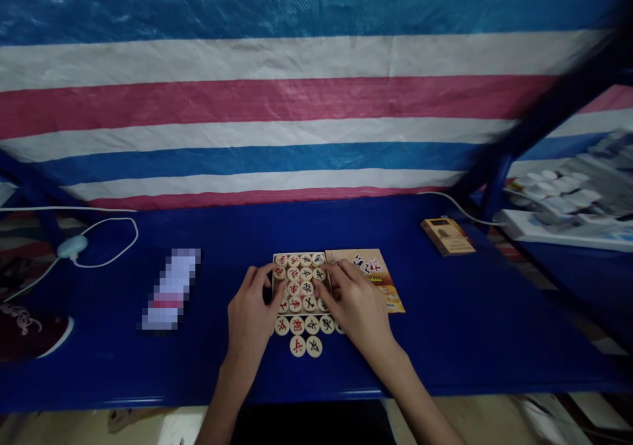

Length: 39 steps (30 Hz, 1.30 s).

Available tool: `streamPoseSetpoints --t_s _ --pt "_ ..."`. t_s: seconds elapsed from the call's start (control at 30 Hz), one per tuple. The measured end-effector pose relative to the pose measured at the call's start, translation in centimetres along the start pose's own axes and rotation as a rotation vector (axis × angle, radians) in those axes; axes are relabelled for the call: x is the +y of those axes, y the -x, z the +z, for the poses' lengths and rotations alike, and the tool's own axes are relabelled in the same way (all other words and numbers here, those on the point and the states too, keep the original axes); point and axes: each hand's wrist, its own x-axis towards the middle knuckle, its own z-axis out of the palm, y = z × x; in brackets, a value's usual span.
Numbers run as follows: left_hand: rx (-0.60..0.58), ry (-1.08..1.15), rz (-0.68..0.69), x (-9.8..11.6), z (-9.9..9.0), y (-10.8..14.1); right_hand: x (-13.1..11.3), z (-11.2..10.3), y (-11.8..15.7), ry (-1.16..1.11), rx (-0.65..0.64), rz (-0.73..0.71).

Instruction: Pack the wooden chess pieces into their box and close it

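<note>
Round wooden Chinese chess pieces point(293, 274) with red and black characters lie in rows in a shallow white-edged box point(299, 255). My left hand point(253, 306) rests at the left side of the box, thumb and fingers apart, its fingertips touching the edge pieces. From the right, my right hand point(357, 298) reaches over the box edge, fingers spread against the pieces there. Loose pieces point(312, 325) form a row just below the box, with two more point(305, 346) beneath. The orange printed lid point(393, 287) lies partly under my right hand.
A blurred-out phone-like object point(171, 290) lies on the blue table point(475, 326) at left. A small yellow box point(448, 237) sits at the back right. White cables run at both sides, with a shoe point(32, 333) at far left and a striped sheet point(277, 102) behind.
</note>
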Motion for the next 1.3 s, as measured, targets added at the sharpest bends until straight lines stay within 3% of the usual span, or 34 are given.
streamPoseSetpoints --t_s 0.17,0.3,0.47,0.6,0.73,1.07,1.3 --pt "0.002 0.027 0.000 0.1 0.0 -0.3 0.0 -0.1 0.1 -0.037 0.018 -0.005" --pt "0.084 0.094 0.027 0.4 -0.9 0.0 -0.2 -0.8 0.4 -0.119 0.107 -0.001" --pt "0.111 0.180 0.090 0.0 -2.7 4.1 -0.6 -2.2 4.2 -0.229 0.201 -0.032" --pt "0.040 0.144 0.134 -0.7 -2.9 8.2 -0.6 -2.2 8.8 -0.314 0.055 -0.078" --pt "0.031 0.064 0.206 -1.1 -2.2 9.9 -0.4 -1.4 11.2 -0.244 0.004 -0.099" --pt "0.067 0.023 0.258 -1.3 -1.6 9.9 -1.0 -0.9 11.0 -0.177 0.019 -0.087" --pt "0.054 0.128 0.179 -1.3 -1.6 10.1 -0.9 -0.9 11.0 -0.205 0.015 -0.066"
